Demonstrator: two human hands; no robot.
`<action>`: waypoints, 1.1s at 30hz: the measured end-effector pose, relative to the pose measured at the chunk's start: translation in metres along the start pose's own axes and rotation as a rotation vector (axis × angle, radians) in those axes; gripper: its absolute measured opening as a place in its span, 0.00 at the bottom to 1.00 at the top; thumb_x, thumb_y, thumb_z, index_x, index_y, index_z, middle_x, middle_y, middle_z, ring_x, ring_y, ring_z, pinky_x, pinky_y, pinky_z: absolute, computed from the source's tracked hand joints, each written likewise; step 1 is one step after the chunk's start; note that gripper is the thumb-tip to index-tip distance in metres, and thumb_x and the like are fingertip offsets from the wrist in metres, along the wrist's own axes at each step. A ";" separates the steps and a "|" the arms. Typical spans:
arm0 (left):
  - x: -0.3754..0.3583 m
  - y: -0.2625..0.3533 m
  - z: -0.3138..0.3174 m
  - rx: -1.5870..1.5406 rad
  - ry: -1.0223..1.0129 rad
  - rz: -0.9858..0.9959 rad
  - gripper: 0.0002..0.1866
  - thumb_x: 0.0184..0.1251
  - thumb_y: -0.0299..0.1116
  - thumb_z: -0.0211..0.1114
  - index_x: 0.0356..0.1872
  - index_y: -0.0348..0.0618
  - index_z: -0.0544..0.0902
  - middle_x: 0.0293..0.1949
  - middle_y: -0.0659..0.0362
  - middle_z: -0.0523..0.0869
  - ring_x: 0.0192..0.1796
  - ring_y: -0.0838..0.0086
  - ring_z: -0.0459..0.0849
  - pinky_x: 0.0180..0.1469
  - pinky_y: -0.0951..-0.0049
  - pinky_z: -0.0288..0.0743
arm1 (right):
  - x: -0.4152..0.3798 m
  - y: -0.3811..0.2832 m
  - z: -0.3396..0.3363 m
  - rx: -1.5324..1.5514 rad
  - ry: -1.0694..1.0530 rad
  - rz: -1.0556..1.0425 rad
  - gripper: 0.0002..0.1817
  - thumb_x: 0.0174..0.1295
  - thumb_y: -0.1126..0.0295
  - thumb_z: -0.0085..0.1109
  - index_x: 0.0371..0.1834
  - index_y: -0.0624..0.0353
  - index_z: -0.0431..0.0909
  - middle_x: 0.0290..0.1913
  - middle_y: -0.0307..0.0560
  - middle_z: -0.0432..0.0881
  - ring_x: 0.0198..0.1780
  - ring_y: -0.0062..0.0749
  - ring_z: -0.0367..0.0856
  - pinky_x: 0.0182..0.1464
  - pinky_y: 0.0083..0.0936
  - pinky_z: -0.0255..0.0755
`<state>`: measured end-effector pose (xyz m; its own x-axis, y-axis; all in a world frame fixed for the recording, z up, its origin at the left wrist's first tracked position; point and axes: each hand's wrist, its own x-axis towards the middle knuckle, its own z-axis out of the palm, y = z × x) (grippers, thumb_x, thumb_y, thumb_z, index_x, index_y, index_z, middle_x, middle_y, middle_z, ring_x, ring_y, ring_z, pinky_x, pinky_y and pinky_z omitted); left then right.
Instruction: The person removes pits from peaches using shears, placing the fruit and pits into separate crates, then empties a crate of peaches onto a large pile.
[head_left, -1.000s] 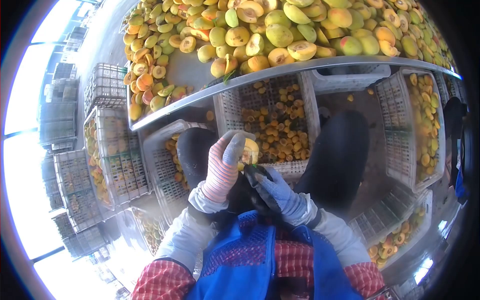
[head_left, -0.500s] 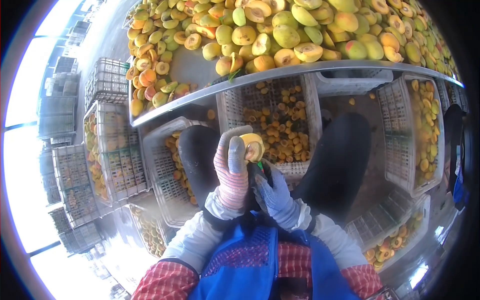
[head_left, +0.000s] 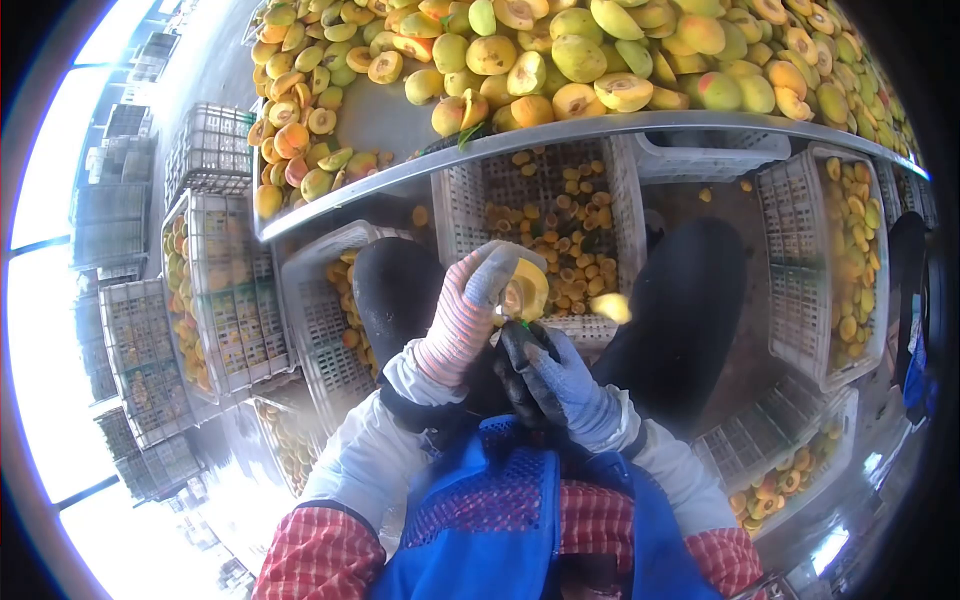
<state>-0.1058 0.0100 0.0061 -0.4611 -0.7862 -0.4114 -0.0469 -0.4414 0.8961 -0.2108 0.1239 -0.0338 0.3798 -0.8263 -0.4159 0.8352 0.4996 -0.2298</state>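
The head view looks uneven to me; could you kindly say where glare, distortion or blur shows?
In the head view, white glare washes out the left edge; the fisheye lens bows the grey metal table rim and leaves black corners; the bright yellow piece right of the cut yellow fruit half is blurred, apparently by motion.

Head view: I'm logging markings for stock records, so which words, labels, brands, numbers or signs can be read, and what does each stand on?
None can be read.
No lettering can be made out on the gloved left hand, gloved right hand, blue apron or metal table.
Crate under the table: no text can be made out.
Stacked crates at far left: too small and blurred to tell.
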 end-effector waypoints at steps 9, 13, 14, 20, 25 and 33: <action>-0.011 -0.004 0.017 0.023 0.221 0.188 0.22 0.71 0.49 0.54 0.44 0.37 0.81 0.33 0.59 0.84 0.36 0.80 0.79 0.42 0.79 0.72 | -0.002 0.013 0.015 -0.040 0.018 -0.209 0.15 0.71 0.60 0.49 0.50 0.60 0.69 0.35 0.41 0.76 0.24 0.20 0.74 0.22 0.14 0.70; -0.017 -0.009 0.012 0.142 0.321 0.363 0.22 0.71 0.48 0.54 0.45 0.36 0.81 0.33 0.59 0.84 0.36 0.80 0.79 0.41 0.79 0.72 | 0.002 0.010 0.016 -0.056 -0.016 -0.180 0.16 0.71 0.59 0.49 0.51 0.60 0.68 0.37 0.41 0.75 0.25 0.20 0.74 0.22 0.15 0.70; -0.018 -0.009 0.011 0.136 0.305 0.331 0.21 0.72 0.48 0.54 0.45 0.36 0.81 0.34 0.58 0.84 0.36 0.80 0.78 0.41 0.79 0.72 | 0.003 0.009 0.015 -0.054 -0.032 -0.159 0.16 0.71 0.58 0.49 0.51 0.59 0.69 0.35 0.41 0.75 0.24 0.20 0.74 0.21 0.15 0.69; -0.020 -0.011 0.008 0.038 0.226 0.198 0.22 0.71 0.48 0.54 0.45 0.37 0.80 0.32 0.59 0.84 0.35 0.80 0.79 0.41 0.78 0.73 | -0.006 -0.001 0.019 0.008 -0.080 0.054 0.15 0.70 0.56 0.51 0.46 0.56 0.68 0.26 0.41 0.75 0.18 0.21 0.71 0.16 0.17 0.64; -0.019 -0.010 0.004 -0.138 0.079 0.033 0.25 0.70 0.53 0.54 0.46 0.37 0.80 0.32 0.58 0.84 0.35 0.78 0.81 0.41 0.78 0.74 | -0.009 -0.014 0.023 0.016 -0.180 0.219 0.19 0.72 0.48 0.44 0.37 0.53 0.69 0.17 0.37 0.68 0.12 0.19 0.62 0.12 0.18 0.56; -0.010 -0.021 0.012 -0.668 -0.013 -0.215 0.28 0.67 0.59 0.57 0.45 0.38 0.79 0.32 0.58 0.83 0.36 0.72 0.83 0.41 0.74 0.77 | 0.007 -0.012 0.023 0.616 -0.748 0.349 0.25 0.72 0.44 0.37 0.33 0.55 0.69 0.13 0.34 0.64 0.08 0.18 0.58 0.10 0.19 0.56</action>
<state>-0.1112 0.0324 -0.0070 -0.5137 -0.6482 -0.5621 0.4141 -0.7611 0.4992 -0.2089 0.1067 -0.0138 0.6149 -0.7164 0.3296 0.6099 0.6970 0.3771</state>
